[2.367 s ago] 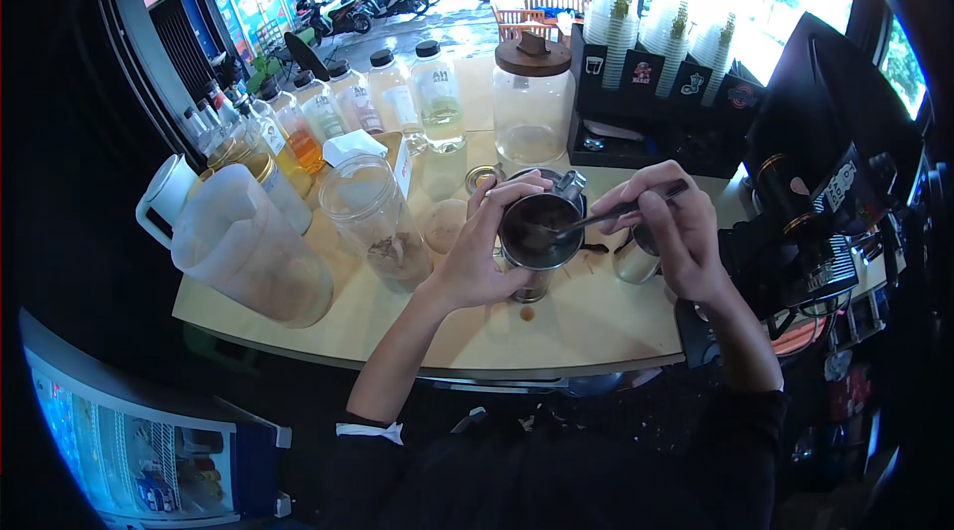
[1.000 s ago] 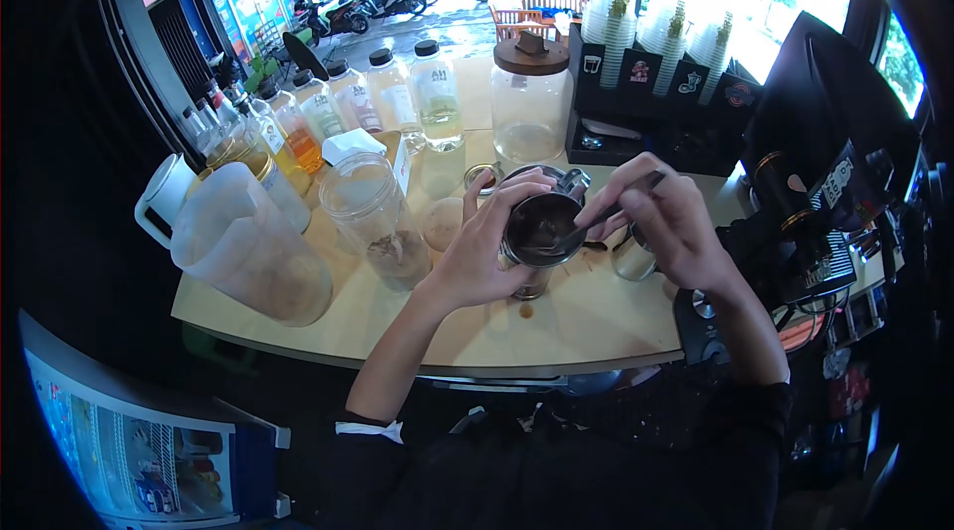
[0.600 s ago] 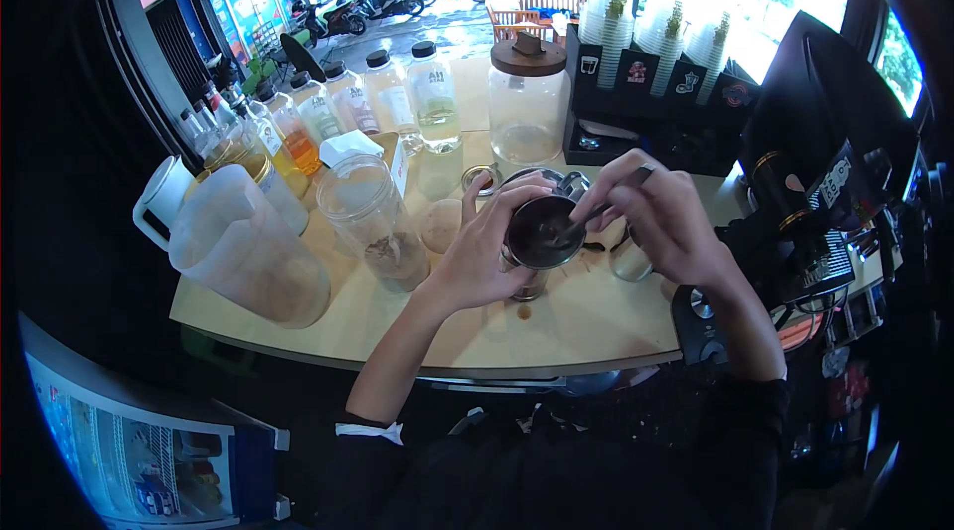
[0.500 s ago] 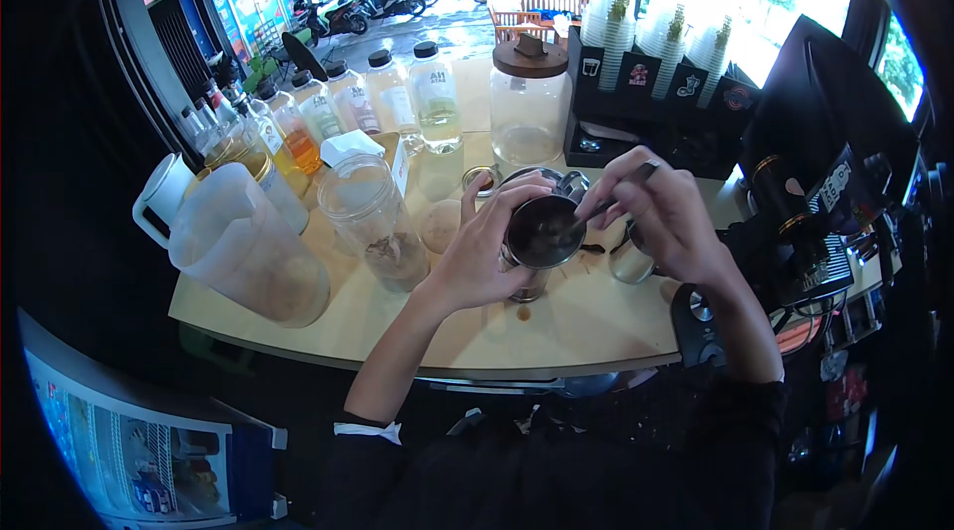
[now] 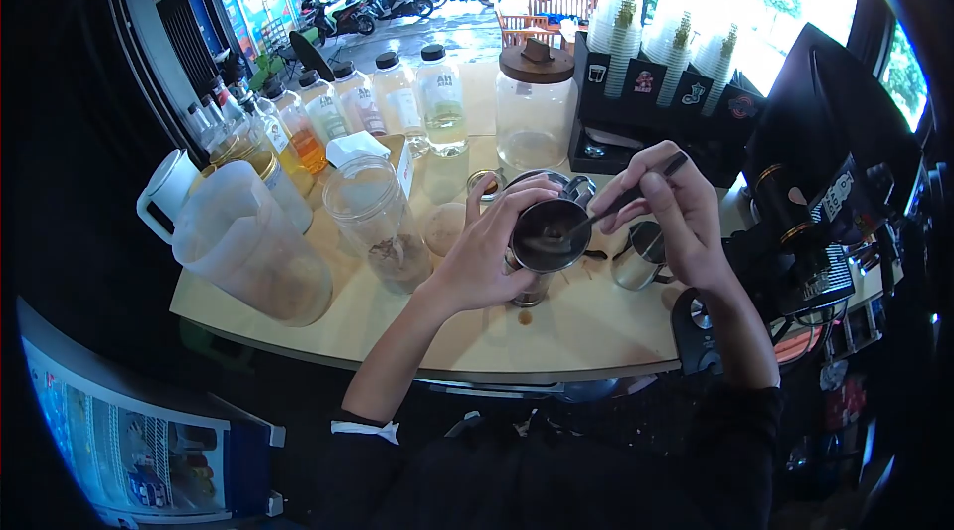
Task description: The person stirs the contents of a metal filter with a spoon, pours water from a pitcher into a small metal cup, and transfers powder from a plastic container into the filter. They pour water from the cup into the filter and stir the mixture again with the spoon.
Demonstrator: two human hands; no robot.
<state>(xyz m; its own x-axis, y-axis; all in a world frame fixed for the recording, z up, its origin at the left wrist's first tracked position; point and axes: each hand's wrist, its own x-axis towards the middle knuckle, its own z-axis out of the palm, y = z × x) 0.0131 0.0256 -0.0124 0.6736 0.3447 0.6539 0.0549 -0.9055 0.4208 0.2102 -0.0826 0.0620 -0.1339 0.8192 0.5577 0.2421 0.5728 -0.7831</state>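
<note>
My left hand [image 5: 485,257] is wrapped round a metal cup [image 5: 527,257], which is tilted so its dark inside faces me. Between the thumb and fingers of my right hand [image 5: 676,212] is a thin dark spoon [image 5: 628,198], its lower end inside the cup. What lies at the bottom of the cup is hard to make out. Below my right hand a small metal pitcher [image 5: 634,270] stands on the table. An open clear jar [image 5: 383,232] with some brown contents is left of my left hand.
A large translucent pitcher [image 5: 253,247] stands on the wooden table [image 5: 477,341] at left. Bottles [image 5: 443,108] line the back beside a wooden-lidded jar [image 5: 537,108]. Cup stacks [image 5: 673,43] rise from a black holder, and a dark machine [image 5: 805,182] is at right.
My right hand has turned and raised the spoon's handle, showing more of it. The small metal pitcher is less covered by that hand. The whole view has shifted slightly.
</note>
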